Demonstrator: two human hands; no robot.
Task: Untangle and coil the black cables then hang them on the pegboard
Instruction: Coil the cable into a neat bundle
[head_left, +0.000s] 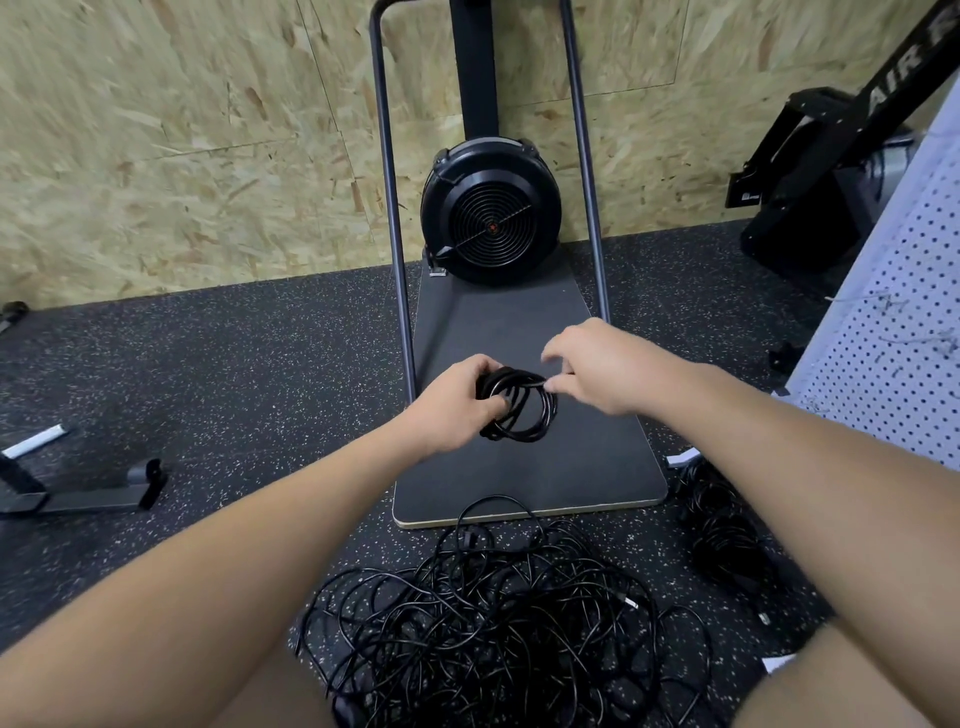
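My left hand (457, 402) grips a small round coil of black cable (527, 410), held up above the dark floor board. My right hand (597, 364) is at the coil's upper right edge, with thumb and forefinger pinching the cable there. A big tangled heap of black cables (483, 623) lies on the speckled floor in front of my knees. A second, smaller bunch of black cable (722, 530) lies on the floor to the right. The white pegboard (904, 332) stands at the right edge, with thin metal hooks on it.
A dark board (524, 483) with a black fan unit (491, 210) and two upright metal tubes stands ahead against an OSB wall. A black machine (821, 171) sits at the back right. A metal frame foot (78, 488) lies on the floor at left.
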